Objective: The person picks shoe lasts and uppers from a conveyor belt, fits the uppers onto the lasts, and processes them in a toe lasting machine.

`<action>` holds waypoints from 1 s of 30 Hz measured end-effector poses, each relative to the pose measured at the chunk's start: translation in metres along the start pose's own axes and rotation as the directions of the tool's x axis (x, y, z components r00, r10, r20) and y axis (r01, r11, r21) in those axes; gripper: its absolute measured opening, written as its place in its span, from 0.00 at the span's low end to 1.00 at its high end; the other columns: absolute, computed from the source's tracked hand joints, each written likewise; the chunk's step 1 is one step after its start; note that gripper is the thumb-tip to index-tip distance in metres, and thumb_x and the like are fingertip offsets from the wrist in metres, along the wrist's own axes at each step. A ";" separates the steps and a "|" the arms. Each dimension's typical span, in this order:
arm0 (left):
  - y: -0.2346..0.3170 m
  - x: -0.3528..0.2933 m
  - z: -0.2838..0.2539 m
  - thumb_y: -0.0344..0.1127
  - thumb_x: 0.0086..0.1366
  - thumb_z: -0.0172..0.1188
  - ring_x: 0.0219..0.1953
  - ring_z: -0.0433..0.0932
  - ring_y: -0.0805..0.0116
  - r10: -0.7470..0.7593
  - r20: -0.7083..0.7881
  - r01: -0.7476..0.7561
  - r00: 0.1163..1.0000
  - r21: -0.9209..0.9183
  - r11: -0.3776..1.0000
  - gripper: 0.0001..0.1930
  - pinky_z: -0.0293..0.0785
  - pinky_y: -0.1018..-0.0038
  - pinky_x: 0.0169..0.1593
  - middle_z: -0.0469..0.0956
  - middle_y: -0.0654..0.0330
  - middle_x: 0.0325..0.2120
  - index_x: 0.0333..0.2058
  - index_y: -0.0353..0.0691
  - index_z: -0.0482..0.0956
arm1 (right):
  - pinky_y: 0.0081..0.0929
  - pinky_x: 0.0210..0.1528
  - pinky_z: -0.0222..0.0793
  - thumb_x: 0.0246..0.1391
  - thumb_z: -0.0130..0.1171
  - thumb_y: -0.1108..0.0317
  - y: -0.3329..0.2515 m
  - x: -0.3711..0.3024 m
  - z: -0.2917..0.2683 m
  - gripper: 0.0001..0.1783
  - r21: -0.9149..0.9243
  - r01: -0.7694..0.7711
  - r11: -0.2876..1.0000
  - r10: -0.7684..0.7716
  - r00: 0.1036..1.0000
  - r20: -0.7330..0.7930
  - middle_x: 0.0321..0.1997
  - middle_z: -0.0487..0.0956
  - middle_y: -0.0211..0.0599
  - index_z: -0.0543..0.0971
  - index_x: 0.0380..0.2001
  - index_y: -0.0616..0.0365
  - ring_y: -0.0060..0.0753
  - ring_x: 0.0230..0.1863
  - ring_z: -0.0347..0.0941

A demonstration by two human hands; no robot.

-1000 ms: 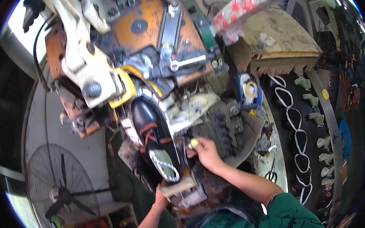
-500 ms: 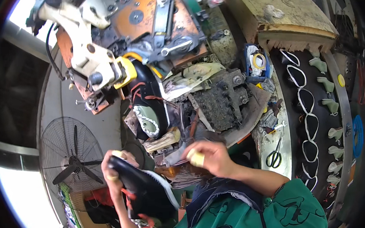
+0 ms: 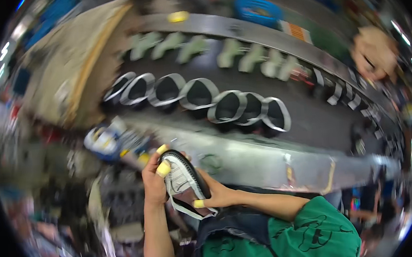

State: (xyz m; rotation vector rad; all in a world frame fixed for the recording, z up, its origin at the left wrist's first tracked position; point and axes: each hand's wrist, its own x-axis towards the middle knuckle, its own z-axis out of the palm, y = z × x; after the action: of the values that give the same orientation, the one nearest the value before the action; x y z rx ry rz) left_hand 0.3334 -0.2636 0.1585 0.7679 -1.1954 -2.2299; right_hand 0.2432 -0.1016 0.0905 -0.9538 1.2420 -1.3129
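A black shoe upper (image 3: 181, 175) is held between my two hands in front of my chest. Its underside faces up, showing a pale grey-white sole area with a dark pleated edge and a white rim around the opening at the heel. My left hand (image 3: 153, 182) is closed round the toe end, with yellow tape on its thumb and a fingertip. My right hand (image 3: 217, 192) grips the side near the heel, its taped thumb over the edge. Part of the fingers is hidden beneath the upper.
A dark conveyor belt (image 3: 310, 109) carries several black uppers with white rims (image 3: 199, 93) and several pale green shoe-shaped pieces (image 3: 192, 49). A metal ledge (image 3: 256, 168) runs along its near side. A worn yellowish box (image 3: 75, 66) stands left; a blue basket (image 3: 257, 11) lies beyond.
My view has swung right, from the machine to the belt. The upper is turned underside up, and my right hand, free before, now grips it too.
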 end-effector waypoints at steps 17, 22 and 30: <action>-0.385 0.390 0.273 0.24 0.61 0.49 0.37 0.78 0.71 -0.562 0.316 0.247 0.764 0.662 0.707 0.12 0.75 0.75 0.43 0.78 0.61 0.35 0.41 0.35 0.78 | 0.32 0.51 0.70 0.46 0.66 0.63 0.198 -0.109 -0.542 0.44 0.396 -0.437 0.807 0.344 -0.196 -0.918 0.51 0.74 0.52 0.57 0.63 0.68 0.39 0.49 0.73; -0.443 0.491 0.347 0.27 0.61 0.52 0.39 0.76 0.65 -0.378 0.288 0.115 0.880 0.642 0.758 0.13 0.73 0.73 0.44 0.77 0.56 0.38 0.45 0.32 0.74 | 0.40 0.52 0.68 0.47 0.62 0.67 0.143 -0.069 -0.547 0.26 -0.183 -0.465 0.866 -0.186 0.039 -0.982 0.48 0.76 0.59 0.72 0.50 0.66 0.58 0.50 0.72; -0.494 0.491 0.394 0.30 0.51 0.65 0.48 0.75 0.47 -0.080 0.321 -0.233 0.944 0.817 0.527 0.32 0.69 0.63 0.53 0.76 0.42 0.45 0.55 0.30 0.66 | 0.40 0.42 0.64 0.44 0.58 0.70 0.170 -0.096 -0.350 0.09 -0.316 -0.733 0.602 0.175 0.508 -0.843 0.32 0.78 0.42 0.78 0.32 0.55 0.45 0.38 0.73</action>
State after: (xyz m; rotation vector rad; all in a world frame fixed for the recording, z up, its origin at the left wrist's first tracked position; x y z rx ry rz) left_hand -0.3633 -0.1106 -0.2039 0.6407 -2.5246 -1.6061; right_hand -0.0587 0.0601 -0.1175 -0.3491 2.5565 -0.7512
